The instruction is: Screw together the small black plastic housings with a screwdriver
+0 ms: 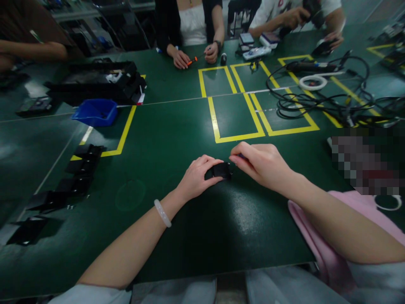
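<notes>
our green worktop (158, 236) spreads before us, a pink cloth (332, 270) at its right and a blue bin (96, 113) at its left. our right hand (259, 162) curls inward, though we cannot tell whether its fingertips grasp anything; our left hand (198, 177) grips a small black piece (222, 170) just beside them.

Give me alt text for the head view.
The wearer's left hand holds a black part at a green table, the right hand pinched beside it. A blue bin and black pieces lie at left; co-workers are opposite.
</notes>
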Motion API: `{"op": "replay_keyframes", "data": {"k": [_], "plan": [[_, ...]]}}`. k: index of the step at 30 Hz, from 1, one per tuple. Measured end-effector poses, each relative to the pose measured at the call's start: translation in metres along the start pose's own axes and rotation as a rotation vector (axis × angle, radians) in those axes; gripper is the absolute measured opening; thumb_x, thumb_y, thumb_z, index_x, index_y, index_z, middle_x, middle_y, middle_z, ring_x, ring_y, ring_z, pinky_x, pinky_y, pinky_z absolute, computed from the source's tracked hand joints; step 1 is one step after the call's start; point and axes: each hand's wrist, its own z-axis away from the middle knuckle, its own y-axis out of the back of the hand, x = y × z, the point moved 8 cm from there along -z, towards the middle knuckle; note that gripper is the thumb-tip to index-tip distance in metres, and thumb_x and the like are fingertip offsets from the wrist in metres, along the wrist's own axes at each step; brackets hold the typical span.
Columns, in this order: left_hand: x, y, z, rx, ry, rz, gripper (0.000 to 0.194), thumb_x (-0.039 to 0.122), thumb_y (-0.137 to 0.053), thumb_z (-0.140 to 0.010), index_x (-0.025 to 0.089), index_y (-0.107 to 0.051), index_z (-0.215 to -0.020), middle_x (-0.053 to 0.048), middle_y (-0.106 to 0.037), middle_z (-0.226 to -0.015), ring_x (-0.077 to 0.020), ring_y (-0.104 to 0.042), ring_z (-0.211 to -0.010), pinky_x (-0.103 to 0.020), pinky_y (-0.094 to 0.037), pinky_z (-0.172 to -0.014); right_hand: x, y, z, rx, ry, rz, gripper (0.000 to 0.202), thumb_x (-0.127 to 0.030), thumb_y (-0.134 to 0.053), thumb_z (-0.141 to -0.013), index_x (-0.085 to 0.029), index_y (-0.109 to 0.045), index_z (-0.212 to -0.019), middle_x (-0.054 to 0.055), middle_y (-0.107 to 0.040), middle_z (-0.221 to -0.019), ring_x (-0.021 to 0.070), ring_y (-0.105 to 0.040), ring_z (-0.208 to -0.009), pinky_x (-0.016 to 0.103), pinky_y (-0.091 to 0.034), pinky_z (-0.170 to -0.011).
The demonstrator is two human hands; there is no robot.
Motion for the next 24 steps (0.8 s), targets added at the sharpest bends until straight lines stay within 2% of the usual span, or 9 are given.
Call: {"op": "replay_keyframes", "data": {"k": [7, 14, 21, 24], "plan": [[0.0012, 0.0001, 0.0005, 0.003, -0.008, -0.006, 0.039, 0.039, -0.059, -0.087, 0.024, -0.053, -0.123, -0.006, -0.056, -0.113, -0.0224, -0.052, -0.107, -0.039, -0.042, -0.094, -0.0011, -0.0004, -0.0009, -0.041, 0.020, -0.038, 0.021, -0.027, -0.036, -0.096, -0.016, -0.054, -0.097, 0.006, -0.068, -0.085, 0.0153, -0.063, -0.075, 0.025, -0.039, -0.064], [0.0000, -0.0003, 0.0012, 0.014, -0.006, -0.016, 0.037, 0.036, -0.061, -0.086, 0.024, -0.054, -0.121, -0.005, -0.056, -0.113, -0.0223, -0.052, -0.106, -0.039, -0.042, -0.094, -0.0027, 0.0000, 0.0001, -0.021, 0.048, -0.035, 0.023, -0.035, -0.040, -0.095, -0.018, -0.054, -0.089, 0.002, -0.063, -0.071, 0.0124, -0.056, -0.061, 0.024, -0.037, -0.058], [0.0001, 0.0000, 0.0011, 0.013, 0.000, -0.007, 0.039, 0.036, -0.061, -0.086, 0.025, -0.053, -0.123, -0.006, -0.056, -0.114, -0.0228, -0.052, -0.108, -0.040, -0.041, -0.094, -0.0026, -0.0014, 0.0009, -0.002, 0.050, -0.036, 0.017, -0.026, -0.039, -0.094, -0.017, -0.054, -0.095, 0.004, -0.066, -0.079, 0.0135, -0.059, -0.066, 0.024, -0.038, -0.059], [0.0000, -0.0002, 0.0009, 0.011, 0.001, -0.002, 0.039, 0.037, -0.060, -0.086, 0.025, -0.053, -0.122, -0.006, -0.056, -0.114, -0.0230, -0.052, -0.107, -0.041, -0.041, -0.094, -0.0044, -0.0006, 0.0009, -0.005, 0.059, -0.030, 0.017, -0.024, -0.038, -0.093, -0.017, -0.054, -0.094, 0.004, -0.065, -0.076, 0.0133, -0.057, -0.063, 0.025, -0.037, -0.059]]}}
